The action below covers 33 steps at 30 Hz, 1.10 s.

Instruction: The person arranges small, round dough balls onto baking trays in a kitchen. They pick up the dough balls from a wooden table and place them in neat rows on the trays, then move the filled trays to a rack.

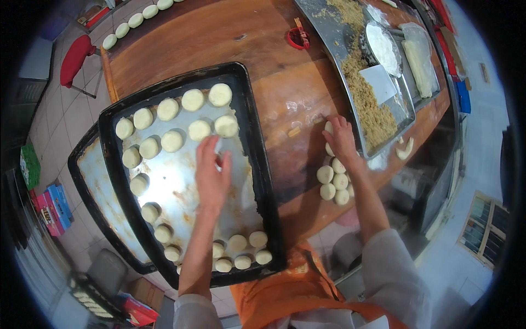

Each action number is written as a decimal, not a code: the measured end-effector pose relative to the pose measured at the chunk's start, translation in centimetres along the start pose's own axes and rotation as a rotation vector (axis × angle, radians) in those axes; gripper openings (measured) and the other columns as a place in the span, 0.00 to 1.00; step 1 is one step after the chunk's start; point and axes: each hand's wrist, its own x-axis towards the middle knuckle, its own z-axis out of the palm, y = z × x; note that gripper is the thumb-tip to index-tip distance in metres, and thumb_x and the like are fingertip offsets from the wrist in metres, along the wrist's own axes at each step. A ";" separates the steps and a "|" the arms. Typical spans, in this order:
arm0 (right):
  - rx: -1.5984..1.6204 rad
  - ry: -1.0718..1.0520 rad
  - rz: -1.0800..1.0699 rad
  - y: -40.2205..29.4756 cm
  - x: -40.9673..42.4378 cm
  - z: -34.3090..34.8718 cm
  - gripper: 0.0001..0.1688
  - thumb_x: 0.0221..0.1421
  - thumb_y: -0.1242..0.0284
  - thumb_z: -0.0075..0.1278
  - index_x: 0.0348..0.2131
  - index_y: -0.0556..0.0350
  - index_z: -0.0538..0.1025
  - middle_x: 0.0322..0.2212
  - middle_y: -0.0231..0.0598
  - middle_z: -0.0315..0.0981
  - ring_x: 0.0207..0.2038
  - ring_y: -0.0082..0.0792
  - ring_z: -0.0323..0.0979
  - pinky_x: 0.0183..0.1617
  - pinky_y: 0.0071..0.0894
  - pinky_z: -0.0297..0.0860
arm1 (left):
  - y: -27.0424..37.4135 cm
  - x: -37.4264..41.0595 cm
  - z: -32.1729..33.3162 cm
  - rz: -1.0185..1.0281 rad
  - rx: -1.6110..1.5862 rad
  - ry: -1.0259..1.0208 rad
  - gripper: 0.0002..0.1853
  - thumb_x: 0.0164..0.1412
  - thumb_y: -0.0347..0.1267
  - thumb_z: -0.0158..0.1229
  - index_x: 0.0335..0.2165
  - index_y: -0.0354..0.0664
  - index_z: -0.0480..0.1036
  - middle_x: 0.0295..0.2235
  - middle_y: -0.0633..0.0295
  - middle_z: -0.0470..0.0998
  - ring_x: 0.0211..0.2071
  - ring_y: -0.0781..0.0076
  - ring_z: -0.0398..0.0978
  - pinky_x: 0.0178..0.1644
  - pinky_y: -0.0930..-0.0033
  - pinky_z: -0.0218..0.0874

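Observation:
My left hand (212, 174) is over the black-rimmed baking tray (263, 181), thumb and fingers apart, with no object visible in it. Its fingertips are close to a flat, pale dough round (199, 130) in the tray's second row. More rounds line the tray's far, left and near sides. On the wooden table to the right, my right hand (342, 137) has its thumb and fingers around a pale dough round (328, 127), partly hidden by the fingers. A cluster of dough rounds (340, 181) sits just below that hand, some bearing faint reddish marks.
A second baking tray (111, 197) lies partly under the first. At right, a metal tray (349, 105) holds crumbly filling (361, 86), a white scraper (378, 84) and a bowl of flour (382, 47). A red dish (295, 39) and a row of rounds (135, 19) are farther off.

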 end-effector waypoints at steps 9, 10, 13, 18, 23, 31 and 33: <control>0.618 0.000 -0.274 -8.2 -4.7 -5.7 0.32 0.49 0.71 0.58 0.52 0.57 0.64 0.48 0.43 0.64 0.52 0.38 0.62 0.54 0.33 0.60 | 3.7 -4.7 5.3 -0.742 -1.268 -0.359 0.21 0.63 0.45 0.47 0.47 0.42 0.64 0.40 0.59 0.72 0.33 0.71 0.73 0.32 0.72 0.65; 0.495 -0.050 -0.201 -7.2 -3.5 -5.0 0.32 0.49 0.71 0.58 0.52 0.57 0.63 0.49 0.46 0.63 0.52 0.42 0.62 0.56 0.36 0.59 | 2.4 -5.4 4.7 -0.753 -1.278 -0.387 0.21 0.64 0.46 0.44 0.46 0.42 0.64 0.36 0.58 0.73 0.32 0.69 0.73 0.29 0.74 0.64; -0.166 -0.066 -0.230 -0.4 -3.8 -1.3 0.34 0.43 0.67 0.57 0.51 0.50 0.65 0.46 0.45 0.66 0.49 0.48 0.64 0.53 0.46 0.60 | 2.1 -6.4 3.0 -0.685 -0.967 -0.215 0.17 0.62 0.40 0.50 0.46 0.43 0.66 0.34 0.59 0.74 0.29 0.71 0.73 0.27 0.76 0.63; -0.384 -0.081 -0.244 -0.3 -4.1 0.7 0.28 0.40 0.75 0.54 0.45 0.54 0.68 0.42 0.45 0.65 0.45 0.50 0.64 0.49 0.46 0.62 | -4.4 -4.5 -3.1 0.045 0.200 0.244 0.21 0.55 0.27 0.55 0.48 0.34 0.65 0.46 0.44 0.65 0.48 0.50 0.65 0.51 0.61 0.59; -0.011 -0.007 -0.374 -2.9 -3.7 -1.1 0.26 0.42 0.79 0.55 0.44 0.57 0.67 0.42 0.48 0.63 0.45 0.49 0.63 0.49 0.43 0.62 | -10.7 -3.6 -8.2 -0.029 0.415 0.237 0.29 0.48 0.22 0.59 0.50 0.34 0.62 0.52 0.42 0.61 0.52 0.44 0.60 0.55 0.57 0.55; 0.900 -0.250 -0.388 -20.8 -5.3 2.1 0.21 0.49 0.78 0.55 0.43 0.57 0.66 0.49 0.46 0.61 0.51 0.37 0.63 0.55 0.33 0.62 | -12.5 -3.6 -10.0 -0.020 0.414 0.245 0.29 0.50 0.26 0.60 0.51 0.36 0.62 0.53 0.47 0.62 0.53 0.48 0.61 0.57 0.60 0.55; 0.906 -0.225 -0.489 -26.0 -4.8 3.8 0.22 0.47 0.78 0.57 0.41 0.57 0.65 0.49 0.49 0.61 0.52 0.46 0.62 0.55 0.37 0.61 | -12.2 -3.3 -10.4 -0.002 0.396 0.224 0.29 0.49 0.25 0.60 0.51 0.35 0.62 0.52 0.47 0.62 0.53 0.48 0.60 0.57 0.60 0.55</control>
